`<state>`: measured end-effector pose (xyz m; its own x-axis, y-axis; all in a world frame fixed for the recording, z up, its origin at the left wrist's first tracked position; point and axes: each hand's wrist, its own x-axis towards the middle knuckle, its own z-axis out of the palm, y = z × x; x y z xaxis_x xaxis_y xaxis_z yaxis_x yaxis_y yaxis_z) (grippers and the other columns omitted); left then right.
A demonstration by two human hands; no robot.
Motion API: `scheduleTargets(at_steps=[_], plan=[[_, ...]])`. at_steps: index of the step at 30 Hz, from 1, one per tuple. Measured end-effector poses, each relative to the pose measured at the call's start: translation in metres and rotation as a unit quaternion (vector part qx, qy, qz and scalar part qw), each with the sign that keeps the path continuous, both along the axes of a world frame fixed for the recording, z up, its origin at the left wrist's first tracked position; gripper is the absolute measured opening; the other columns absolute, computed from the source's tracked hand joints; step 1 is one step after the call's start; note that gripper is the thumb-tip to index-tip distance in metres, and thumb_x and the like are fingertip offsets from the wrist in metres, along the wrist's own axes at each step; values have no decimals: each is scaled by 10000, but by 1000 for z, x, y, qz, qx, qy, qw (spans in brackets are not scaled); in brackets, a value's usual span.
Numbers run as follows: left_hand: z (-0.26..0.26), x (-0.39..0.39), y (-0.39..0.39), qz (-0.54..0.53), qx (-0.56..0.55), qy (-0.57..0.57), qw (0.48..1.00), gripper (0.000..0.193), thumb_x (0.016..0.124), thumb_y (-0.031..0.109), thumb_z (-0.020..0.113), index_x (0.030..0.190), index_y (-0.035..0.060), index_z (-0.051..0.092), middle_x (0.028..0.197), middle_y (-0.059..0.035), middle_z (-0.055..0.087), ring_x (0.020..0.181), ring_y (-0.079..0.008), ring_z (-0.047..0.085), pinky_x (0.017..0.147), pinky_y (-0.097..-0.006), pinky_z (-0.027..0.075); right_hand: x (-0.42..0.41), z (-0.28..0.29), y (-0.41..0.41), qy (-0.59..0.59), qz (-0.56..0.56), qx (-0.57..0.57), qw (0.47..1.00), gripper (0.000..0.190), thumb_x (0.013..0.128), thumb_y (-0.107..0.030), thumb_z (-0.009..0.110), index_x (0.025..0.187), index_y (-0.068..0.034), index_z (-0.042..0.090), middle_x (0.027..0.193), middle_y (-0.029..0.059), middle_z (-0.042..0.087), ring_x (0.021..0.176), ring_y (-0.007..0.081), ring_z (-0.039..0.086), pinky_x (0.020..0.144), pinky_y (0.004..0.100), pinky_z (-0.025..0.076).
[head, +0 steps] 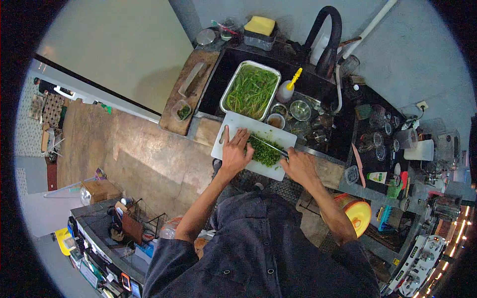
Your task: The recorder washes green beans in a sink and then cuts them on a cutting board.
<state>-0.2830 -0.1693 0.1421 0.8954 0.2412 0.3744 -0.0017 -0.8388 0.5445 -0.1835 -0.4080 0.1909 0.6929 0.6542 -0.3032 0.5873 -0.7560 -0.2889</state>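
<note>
A white cutting board (283, 138) lies at the front edge of the sink, with a heap of finely chopped green herbs (265, 154) on it. My right hand (301, 167) grips the dark handle of a kitchen knife (269, 144), whose blade slants across the herbs toward the upper left. My left hand (236, 151) rests on the left part of the board with its thumb spread, beside the herbs and close to the knife's tip. Just beyond the board, a rectangular metal tray (278, 80) holds long green stems and leaves in the sink.
A spray bottle (285, 91) with a yellow nozzle, a glass bowl (300, 110) and a small cup (276, 121) stand right of the tray. A black faucet (329, 41) arches behind. At left, a wooden board (201, 76) carries a small herb container (182, 111). A pink knife (358, 165) lies right.
</note>
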Motion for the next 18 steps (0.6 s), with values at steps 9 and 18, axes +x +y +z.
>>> scheduleTargets(at_steps=[9,18], plan=[[-7,-1,1,-4,23,-12,1000,412,861,134,646,1202,-93,691,1291,-232,696,1317,-364,611,1276,-627,158,-16,-20,-9,-2,-13,-2,1000,488,977,-343,596,1248,62,617,894,262,736,876,435,739,796,560,578],[-8,0,1,-8,-13,-12,1000,385,869,110,628,1191,-91,694,1276,-238,699,1307,-381,615,1271,-632,176,-21,20,6,37,-22,-50,998,444,963,-289,613,1251,48,598,865,228,751,866,423,754,810,546,593]])
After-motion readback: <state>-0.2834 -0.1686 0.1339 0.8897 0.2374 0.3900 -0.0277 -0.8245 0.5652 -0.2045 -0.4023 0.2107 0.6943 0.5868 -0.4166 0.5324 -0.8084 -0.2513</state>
